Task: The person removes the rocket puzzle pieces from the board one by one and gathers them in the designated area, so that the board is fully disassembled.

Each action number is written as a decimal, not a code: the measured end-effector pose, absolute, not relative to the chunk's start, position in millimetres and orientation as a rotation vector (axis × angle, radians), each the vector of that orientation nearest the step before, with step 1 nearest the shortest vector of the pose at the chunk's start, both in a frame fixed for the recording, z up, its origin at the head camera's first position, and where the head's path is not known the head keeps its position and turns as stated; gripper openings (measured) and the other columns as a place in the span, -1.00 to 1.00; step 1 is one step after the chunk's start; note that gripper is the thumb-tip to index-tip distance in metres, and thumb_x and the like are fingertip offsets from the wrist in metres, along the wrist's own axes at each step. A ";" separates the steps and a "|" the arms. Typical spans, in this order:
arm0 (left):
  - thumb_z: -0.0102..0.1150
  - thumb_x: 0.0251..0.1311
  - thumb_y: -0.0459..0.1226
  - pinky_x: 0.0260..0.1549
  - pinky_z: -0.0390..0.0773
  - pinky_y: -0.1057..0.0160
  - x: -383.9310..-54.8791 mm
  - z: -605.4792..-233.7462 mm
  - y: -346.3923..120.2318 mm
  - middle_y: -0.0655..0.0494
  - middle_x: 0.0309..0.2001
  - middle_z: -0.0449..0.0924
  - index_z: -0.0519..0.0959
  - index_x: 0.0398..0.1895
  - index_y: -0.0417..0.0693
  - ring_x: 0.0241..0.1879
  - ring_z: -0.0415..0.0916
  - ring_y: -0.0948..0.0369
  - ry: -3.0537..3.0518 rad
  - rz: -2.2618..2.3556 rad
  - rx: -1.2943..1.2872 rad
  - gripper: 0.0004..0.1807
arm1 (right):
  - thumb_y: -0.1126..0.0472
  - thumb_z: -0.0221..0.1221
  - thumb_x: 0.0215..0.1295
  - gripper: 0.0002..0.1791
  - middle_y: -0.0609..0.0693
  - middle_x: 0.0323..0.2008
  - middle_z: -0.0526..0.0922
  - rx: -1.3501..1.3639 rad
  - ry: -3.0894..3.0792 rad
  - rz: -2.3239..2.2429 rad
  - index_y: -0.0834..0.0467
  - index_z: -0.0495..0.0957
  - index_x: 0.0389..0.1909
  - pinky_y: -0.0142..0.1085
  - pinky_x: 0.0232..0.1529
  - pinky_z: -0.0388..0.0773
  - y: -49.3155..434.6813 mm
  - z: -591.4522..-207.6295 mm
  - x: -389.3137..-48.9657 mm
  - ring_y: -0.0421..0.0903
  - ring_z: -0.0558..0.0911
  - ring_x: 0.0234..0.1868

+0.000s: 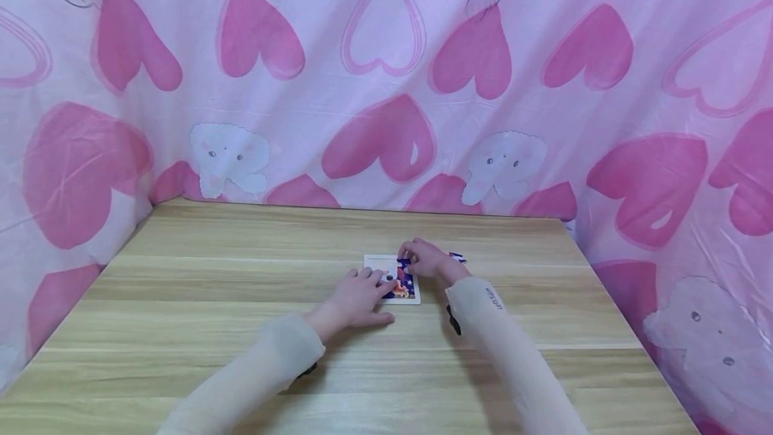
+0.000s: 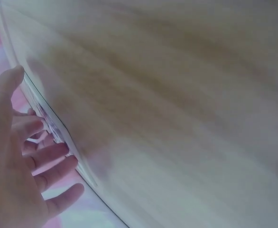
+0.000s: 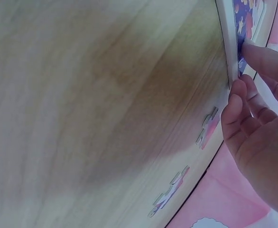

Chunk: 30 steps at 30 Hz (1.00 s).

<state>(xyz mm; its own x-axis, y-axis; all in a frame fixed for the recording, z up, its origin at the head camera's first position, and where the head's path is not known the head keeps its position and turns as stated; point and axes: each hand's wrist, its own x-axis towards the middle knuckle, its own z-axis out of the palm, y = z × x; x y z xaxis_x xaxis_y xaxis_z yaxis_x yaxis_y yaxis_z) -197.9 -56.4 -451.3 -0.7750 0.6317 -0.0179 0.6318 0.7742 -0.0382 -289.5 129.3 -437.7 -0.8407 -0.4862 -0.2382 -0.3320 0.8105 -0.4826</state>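
Observation:
A small jigsaw puzzle (image 1: 406,292) in a white frame lies flat on the table, printed in dark blue with stars and orange shapes. The left part of its tray shows white. My left hand (image 1: 356,297) rests over the puzzle's left side, fingers spread and thumb apart. At the upper right corner, my right hand (image 1: 425,258) has its fingers curled and seems to pinch a jigsaw piece, mostly hidden under the fingers. The right wrist view shows the thumb on the dark blue print (image 3: 242,23) and the other fingers bent by the frame's edge.
Two loose jigsaw pieces (image 3: 208,127) (image 3: 170,191) lie on the wooden table (image 1: 241,254), right of the puzzle. One loose piece (image 1: 457,257) shows behind the right wrist in the head view. A pink heart-print curtain (image 1: 374,133) surrounds the table's back and sides.

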 end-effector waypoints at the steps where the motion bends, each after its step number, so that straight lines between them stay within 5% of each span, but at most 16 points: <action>1: -0.23 -0.02 0.36 -0.03 0.24 -0.06 -198.2 -452.1 -54.2 -0.04 0.14 0.29 0.20 0.28 0.18 0.07 0.23 0.01 2.964 -0.085 1.055 -0.18 | 0.38 0.15 0.07 -0.73 -0.04 -0.22 0.38 -0.619 2.642 -0.617 0.01 0.46 -0.22 -0.20 -0.10 0.34 129.3 -438.2 -290.0 -0.11 0.41 -0.22; 30: -0.25 -0.08 0.41 -0.12 0.32 -0.03 -193.3 -449.5 -42.9 -0.03 0.10 0.31 0.28 0.23 0.20 0.00 0.30 0.02 3.038 -0.255 1.036 -0.16 | 0.36 0.17 0.06 -0.75 -0.08 -0.28 0.39 -0.662 2.652 -0.543 0.02 0.49 -0.24 -0.24 -0.12 0.35 127.2 -436.9 -292.4 -0.14 0.39 -0.25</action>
